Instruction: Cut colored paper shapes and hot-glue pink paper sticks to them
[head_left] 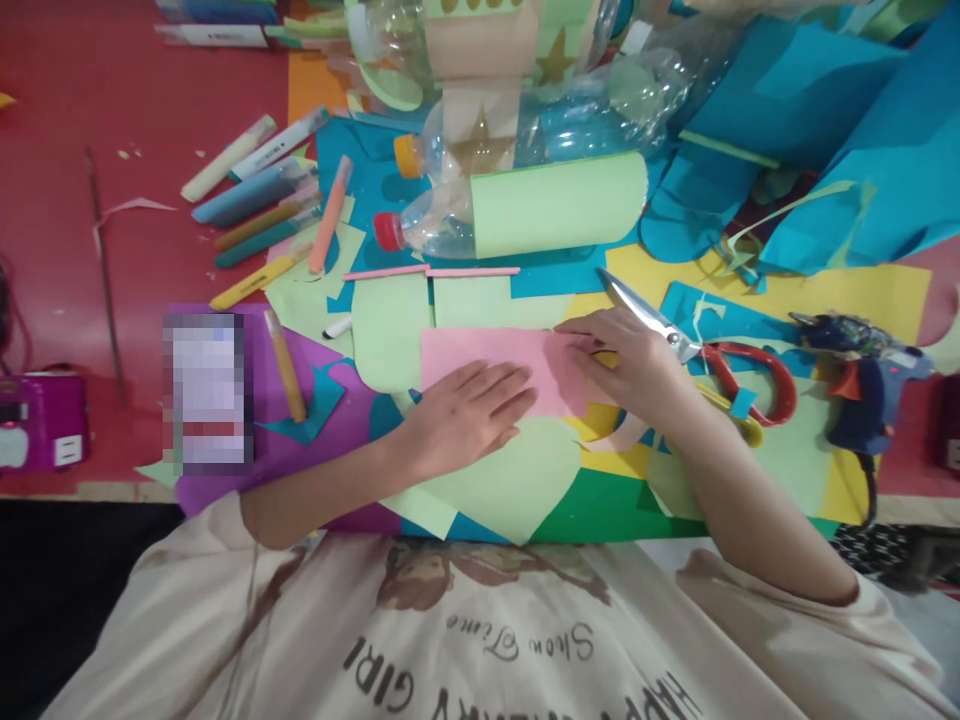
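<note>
A pink sheet of paper [480, 345] lies in front of me on light green paper pieces. My left hand [472, 415] rests flat on its lower part, fingers stretched out. At the sheet's right edge, my right hand [630, 365] has bent fingers and thumb closed on the paper; its fingertips are partly hidden. Just beyond that hand are scissors with red handles [787, 385], blades pointing up and left. Below the sheet lies a large light green paper piece [517, 480]. Two thin pink strips [472, 272] lie above it.
A bottle wrapped in green paper [559, 208] lies beyond the sheet, with more clear bottles behind. Markers [255, 190] are grouped at the left, near a phone [208, 390]. A blue glue gun [870, 390] is at the right. Blue card [810, 90] fills the back right.
</note>
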